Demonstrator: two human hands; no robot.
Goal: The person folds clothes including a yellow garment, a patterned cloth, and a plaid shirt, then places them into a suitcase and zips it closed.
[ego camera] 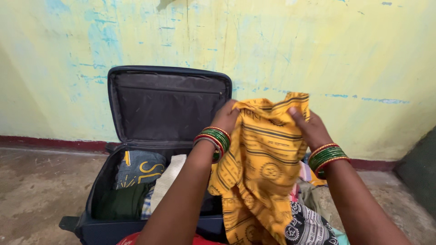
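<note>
A yellow cloth [261, 168] printed with dark lines and round emblems hangs in front of me, held up by its top edge. My left hand [225, 117] grips its upper left corner and my right hand [309, 127] pinches its upper right part. Both wrists wear green and red bangles. Behind and below the cloth lies an open dark blue suitcase [97, 222], its lid [168, 106] leaning against the wall. Inside it are folded clothes: a grey-blue piece with yellow markings [138, 169], a dark green one [120, 204] and a cream one [168, 179].
A black and white patterned cloth [309, 229] and other loose clothes lie at the lower right, beside the suitcase. A yellow-green wall with blue patches [318, 50] stands close behind. The floor [36, 190] is rough bare concrete. A dark object [420, 172] sits at the right edge.
</note>
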